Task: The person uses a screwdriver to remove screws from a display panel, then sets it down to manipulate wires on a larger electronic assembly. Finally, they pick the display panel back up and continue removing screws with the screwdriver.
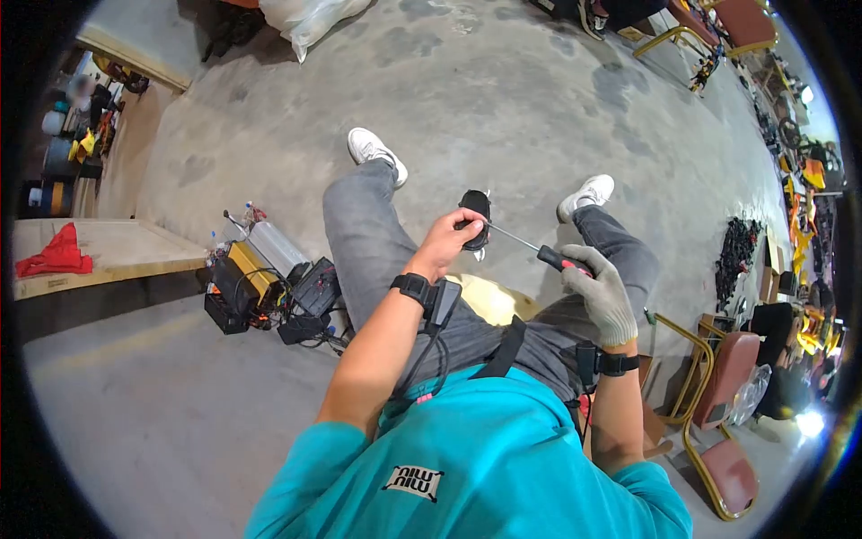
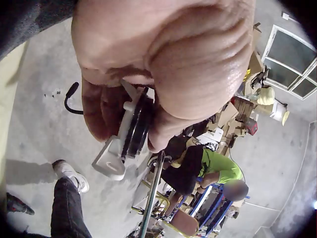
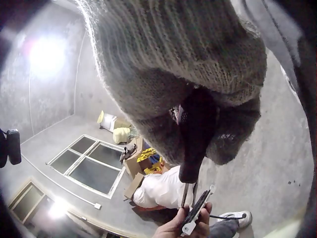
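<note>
My bare left hand (image 1: 438,244) pinches a black oval part (image 1: 475,205) between thumb and fingers, above the floor between the legs. Seen edge-on in the left wrist view, this part has a glossy black rim (image 2: 138,124) on a pale plastic backing with a tab (image 2: 110,161). A thin black hooked piece (image 2: 70,101) sticks out past the fingers. A knitted glove covers my right hand (image 1: 597,289), which grips a screwdriver (image 1: 549,257) by its red-and-black handle. The metal shaft (image 2: 152,196) points left, its tip close to the left thumb and the black part.
A yellow surface (image 1: 494,299) lies between the thighs. Left of the legs sit boxes and cables (image 1: 269,274), beside a low table (image 1: 126,256) with red cloth (image 1: 56,254). A folding chair (image 1: 723,382) stands at right. Another person in a bright shirt (image 2: 223,166) is in the background.
</note>
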The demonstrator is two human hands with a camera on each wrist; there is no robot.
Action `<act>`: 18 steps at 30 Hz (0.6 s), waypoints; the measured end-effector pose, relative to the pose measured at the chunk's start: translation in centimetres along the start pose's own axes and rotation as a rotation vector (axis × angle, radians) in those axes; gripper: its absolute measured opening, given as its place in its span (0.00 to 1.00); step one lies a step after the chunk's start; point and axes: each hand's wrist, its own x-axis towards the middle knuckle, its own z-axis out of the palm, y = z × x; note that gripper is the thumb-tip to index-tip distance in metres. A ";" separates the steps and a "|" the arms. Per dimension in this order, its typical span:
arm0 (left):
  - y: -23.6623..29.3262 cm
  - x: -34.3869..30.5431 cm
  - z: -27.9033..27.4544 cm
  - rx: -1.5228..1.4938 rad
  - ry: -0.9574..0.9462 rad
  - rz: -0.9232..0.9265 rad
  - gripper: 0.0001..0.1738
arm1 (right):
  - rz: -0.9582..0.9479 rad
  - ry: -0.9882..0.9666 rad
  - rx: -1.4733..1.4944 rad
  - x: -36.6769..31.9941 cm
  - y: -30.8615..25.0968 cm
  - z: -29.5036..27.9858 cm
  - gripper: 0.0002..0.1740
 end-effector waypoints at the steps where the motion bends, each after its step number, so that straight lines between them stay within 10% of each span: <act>1: 0.0 0.0 0.0 -0.001 -0.012 -0.005 0.06 | 0.006 0.008 -0.004 -0.1 -0.1 0.0 0.21; 18: -0.8 0.5 -0.3 0.112 0.006 0.029 0.05 | 0.031 0.026 -0.077 0.0 -0.5 0.0 0.20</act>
